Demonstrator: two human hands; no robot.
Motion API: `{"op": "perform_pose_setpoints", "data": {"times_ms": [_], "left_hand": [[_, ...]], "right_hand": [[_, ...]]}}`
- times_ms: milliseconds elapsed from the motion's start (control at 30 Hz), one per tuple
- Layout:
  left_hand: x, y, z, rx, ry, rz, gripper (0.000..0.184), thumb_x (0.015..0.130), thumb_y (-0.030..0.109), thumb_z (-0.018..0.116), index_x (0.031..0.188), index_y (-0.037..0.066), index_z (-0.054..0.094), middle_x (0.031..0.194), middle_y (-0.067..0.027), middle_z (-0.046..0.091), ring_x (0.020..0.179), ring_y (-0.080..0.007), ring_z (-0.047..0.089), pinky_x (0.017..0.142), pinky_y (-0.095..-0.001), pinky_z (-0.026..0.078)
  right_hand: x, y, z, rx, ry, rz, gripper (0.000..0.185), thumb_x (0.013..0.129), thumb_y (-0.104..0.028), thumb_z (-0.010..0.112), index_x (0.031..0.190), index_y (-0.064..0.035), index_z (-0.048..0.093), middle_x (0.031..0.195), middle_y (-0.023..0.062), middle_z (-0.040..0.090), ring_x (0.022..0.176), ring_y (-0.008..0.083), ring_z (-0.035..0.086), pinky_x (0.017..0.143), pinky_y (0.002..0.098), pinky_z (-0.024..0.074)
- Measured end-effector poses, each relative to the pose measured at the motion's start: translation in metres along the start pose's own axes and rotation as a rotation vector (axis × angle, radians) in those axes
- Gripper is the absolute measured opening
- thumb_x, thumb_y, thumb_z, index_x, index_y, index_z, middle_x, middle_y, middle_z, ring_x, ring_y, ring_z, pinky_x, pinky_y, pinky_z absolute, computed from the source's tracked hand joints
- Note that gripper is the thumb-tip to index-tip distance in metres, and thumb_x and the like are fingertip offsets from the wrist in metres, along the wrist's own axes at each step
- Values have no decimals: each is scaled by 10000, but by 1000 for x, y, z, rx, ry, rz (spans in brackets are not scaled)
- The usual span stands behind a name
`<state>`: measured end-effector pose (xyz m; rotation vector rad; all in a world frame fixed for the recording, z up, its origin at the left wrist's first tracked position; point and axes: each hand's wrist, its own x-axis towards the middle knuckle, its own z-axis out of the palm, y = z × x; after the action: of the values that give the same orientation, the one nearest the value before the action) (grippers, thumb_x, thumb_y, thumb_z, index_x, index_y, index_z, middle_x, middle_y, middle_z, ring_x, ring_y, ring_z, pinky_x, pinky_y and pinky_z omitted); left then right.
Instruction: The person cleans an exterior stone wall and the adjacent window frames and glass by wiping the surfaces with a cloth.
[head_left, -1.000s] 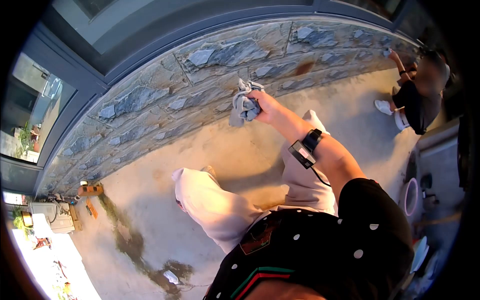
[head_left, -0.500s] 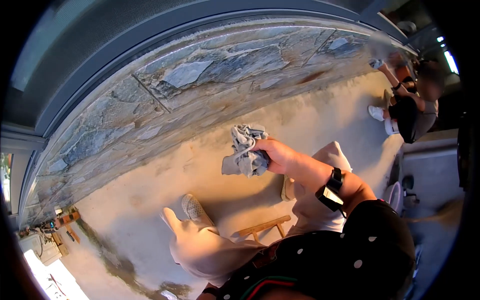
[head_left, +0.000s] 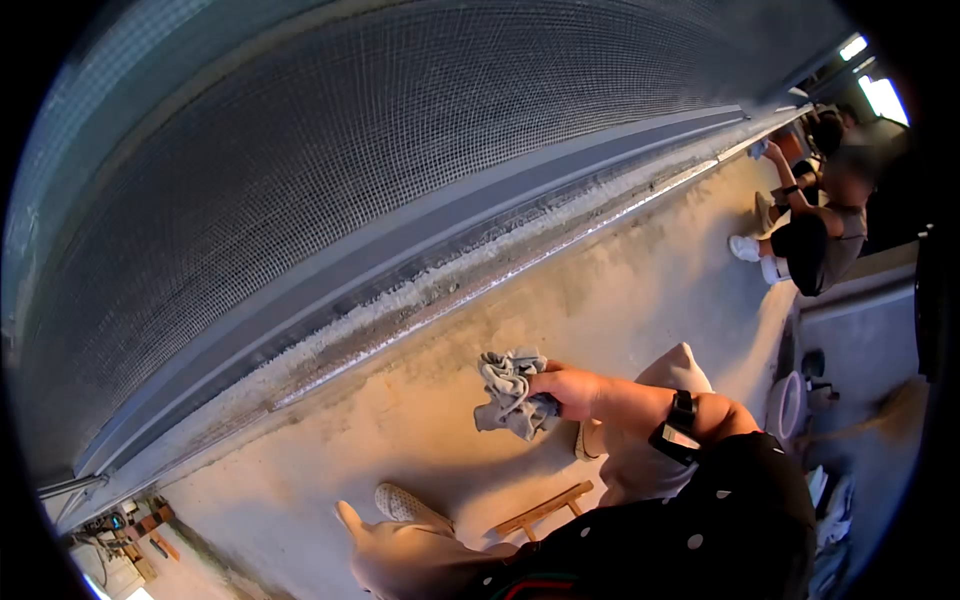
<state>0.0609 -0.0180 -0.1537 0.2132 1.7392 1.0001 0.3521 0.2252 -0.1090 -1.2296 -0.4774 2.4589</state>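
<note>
right hand [head_left: 573, 390] tight around a grey cloth [head_left: 508, 395], left hand's grip unseen, pale tub's [head_left: 784, 406] contents unclear

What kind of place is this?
Maybe a porch or yard, though I'm not sure: there's a concrete-looking floor with warm light on it and a big mesh screen alongside.

Wears a black short-sleeved top [head_left: 745, 500] scattered with widely spaced, rounded white spots [head_left: 696, 541] and marked at the near edge with a curved red stripe [head_left: 540, 586]. Bears on the right forearm [head_left: 638, 402] a black strap [head_left: 684, 409] and a small, dark-edged box [head_left: 675, 442] with a paler face. Includes loose, pale pinkish-beige trousers [head_left: 420, 557] and, at left, a light shoe [head_left: 404, 502] with small dark flecks.
</note>
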Motion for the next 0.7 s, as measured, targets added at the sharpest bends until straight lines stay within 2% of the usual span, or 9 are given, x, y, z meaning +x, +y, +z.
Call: {"op": "perform_pose_setpoints", "data": {"times_ms": [200, 233, 367, 433, 567, 600, 700], "left_hand": [[27, 37, 12, 138, -85, 28, 472, 820, 295, 682, 1173, -9, 604, 1039, -153, 683, 871, -241, 659, 793, -390, 535], [34, 41, 15, 154, -106, 43, 471, 821, 295, 682, 1172, -8, 605, 1038, -152, 684, 869, -240, 659, 791, -388, 535], [44, 46, 14, 230, -174, 104, 465, 823, 294, 682, 1171, -4, 609, 1031, -147, 687, 862, -236, 659, 786, -384, 534], [42, 44, 8, 252, -188, 127, 462, 824, 294, 682, 1171, -3, 611, 1028, -145, 688, 859, -234, 659, 783, -381, 534], [33, 37, -14, 265, -207, 155, 457, 826, 293, 682, 1170, 1, 616, 1022, -140, 691, 852, -230, 659, 778, -376, 533], [31, 34, -22, 264, -210, 155, 455, 826, 293, 682, 1170, 2, 617, 1020, -139, 692, 850, -229, 659, 776, -375, 533], [13, 19, -61, 263, -217, 171, 451, 828, 292, 683, 1169, 5, 620, 1016, -136, 694, 845, -226, 659, 772, -372, 532]], "right_hand": [[-23, -8, 11, 217, 53, -19, 293, 907, -70, 534, 1195, -34, 580, 1117, 138, 685, 996, 243, 690, 847, 374, 577], [-22, -1, 13, 189, 81, -111, 288, 913, -70, 520, 1191, -34, 582, 1118, 131, 679, 997, 243, 688, 855, 377, 576], [-46, 6, 33, 233, 95, -245, 270, 912, -78, 526, 1171, -31, 591, 1123, 127, 674, 1001, 239, 687, 860, 371, 578], [-61, 7, 48, 251, 25, -301, 260, 906, -90, 552, 1156, -35, 598, 1112, 128, 679, 1009, 239, 686, 868, 374, 575], [-58, 31, 47, 288, 3, -405, 233, 890, -122, 598, 1106, -43, 631, 1032, 88, 694, 930, 207, 687, 857, 366, 568], [-46, 41, 32, 293, -52, -386, 310, 911, -91, 573, 1217, -49, 593, 1133, 65, 668, 1024, 207, 660, 908, 366, 541], [-64, 57, 46, 208, 14, -390, 272, 906, -97, 568, 1171, -51, 606, 1089, 73, 676, 973, 203, 673, 891, 375, 552]]}}
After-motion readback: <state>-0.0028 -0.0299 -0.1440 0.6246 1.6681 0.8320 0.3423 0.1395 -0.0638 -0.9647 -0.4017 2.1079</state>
